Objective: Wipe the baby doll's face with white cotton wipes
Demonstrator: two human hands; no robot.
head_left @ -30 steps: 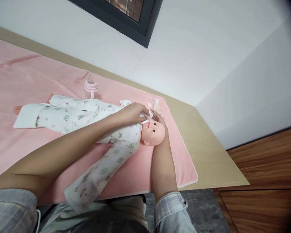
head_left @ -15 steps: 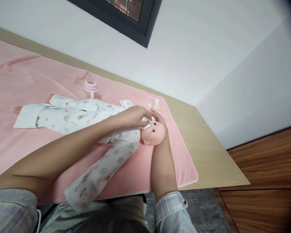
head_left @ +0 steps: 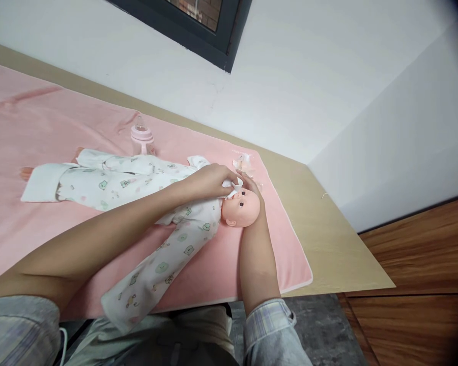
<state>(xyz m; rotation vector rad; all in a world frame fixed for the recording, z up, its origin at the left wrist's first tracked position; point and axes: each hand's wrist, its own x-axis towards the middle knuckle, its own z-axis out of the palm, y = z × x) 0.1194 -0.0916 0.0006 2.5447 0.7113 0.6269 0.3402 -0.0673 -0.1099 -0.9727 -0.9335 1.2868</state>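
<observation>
A baby doll (head_left: 244, 209) in a white sleeper with green animal prints (head_left: 148, 175) lies on its back on the pink blanket (head_left: 209, 272). My left hand (head_left: 212, 180) is closed, pinching a white tissue (head_left: 234, 187) against the doll's mouth area. Around the far side of the doll's head curves my right hand (head_left: 252, 184), holding it, with the forearm passing under the head. The right palm is hidden behind the head. One long printed sleeve (head_left: 152, 274) hangs toward me over the blanket's near edge.
A baby bottle with a pink collar (head_left: 142, 140) stands beyond the doll's legs. Clear crumpled packaging (head_left: 242, 161) lies past my right hand. The tan tabletop (head_left: 328, 244) ends at the right, near wood-grain panels (head_left: 423, 259). A white wall (head_left: 290, 76) rises behind.
My left hand has shifted very slightly, and the tissue's visible edge near the doll's mouth has changed shape. My right hand and the doll stay in place.
</observation>
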